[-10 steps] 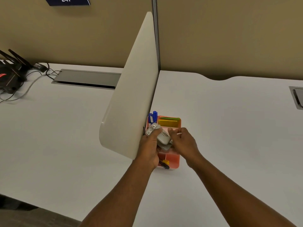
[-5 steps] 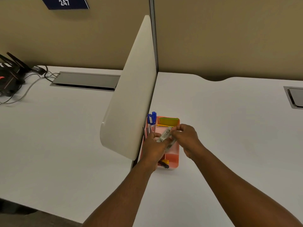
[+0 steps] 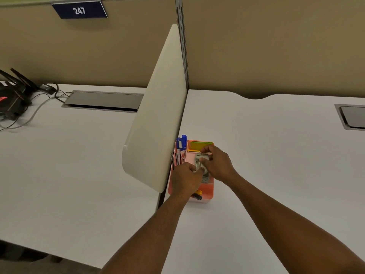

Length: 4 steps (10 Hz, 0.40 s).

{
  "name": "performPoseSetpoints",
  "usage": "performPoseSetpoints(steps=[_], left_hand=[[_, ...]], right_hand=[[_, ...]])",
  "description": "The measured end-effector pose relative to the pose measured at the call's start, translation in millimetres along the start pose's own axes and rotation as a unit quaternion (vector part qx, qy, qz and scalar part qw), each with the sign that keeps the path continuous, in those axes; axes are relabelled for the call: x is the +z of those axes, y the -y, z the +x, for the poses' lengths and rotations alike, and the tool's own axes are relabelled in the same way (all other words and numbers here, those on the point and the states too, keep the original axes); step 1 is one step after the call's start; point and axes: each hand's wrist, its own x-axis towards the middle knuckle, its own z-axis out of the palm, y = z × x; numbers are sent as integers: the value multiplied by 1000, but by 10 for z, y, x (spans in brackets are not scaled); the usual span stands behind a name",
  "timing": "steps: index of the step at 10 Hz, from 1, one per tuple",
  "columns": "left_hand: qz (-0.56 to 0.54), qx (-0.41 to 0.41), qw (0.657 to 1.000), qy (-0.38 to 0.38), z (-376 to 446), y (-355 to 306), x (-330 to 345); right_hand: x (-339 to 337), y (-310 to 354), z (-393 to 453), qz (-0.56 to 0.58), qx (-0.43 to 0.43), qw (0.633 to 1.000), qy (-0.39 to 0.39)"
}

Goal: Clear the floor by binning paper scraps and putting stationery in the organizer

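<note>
Hovering both hands over the organizer (image 3: 205,191) right now. It's a pink tray on the white bench (image 3: 276,175), tucked just beside the cream divider (image 3: 158,123). Left hand (image 3: 184,179) and right hand (image 3: 216,165) meet over the middle compartment, both on a small grey-white item (image 3: 199,162), maybe a stapler or tape thing, can't tell which. Left fingers (image 3: 199,171) pinch its near end, right fingers (image 3: 203,160) curl round the far end and top. Item sits at rim level of the middle section, can't tell if it's touching the bottom. Blue-capped markers (image 3: 181,144) stand upright in the left slot w/ a few pens next to them. Green and yellow sticky pads (image 3: 199,144) in the back compartment. Yellow-black bit (image 3: 198,194) pokes out in the front section, under my left wrist. Over on the other bench, far left: black router (image 3: 9,95) w/ cables. Sign (image 3: 79,10) on the wall panel reads 247.
</note>
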Motion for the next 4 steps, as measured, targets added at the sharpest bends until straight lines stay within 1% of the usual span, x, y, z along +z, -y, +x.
performPoseSetpoints(steps=[1,2,3,4], left_hand=[[-6,-5,1000,7,-66,8,-44],[3,5,1000,4,-170,45,-90],[-25,22,999,1,-327,77,-148],[-39,36,999,11,-482,101,-180]], right_hand=[[-16,-11,-89,-9,-11,1000,-26],[-54,-44,-256,-8,-2,998,-57],[-99,-128,-476,-27,-8,994,-108],[-126,-203,-711,-21,-2,988,-150]])
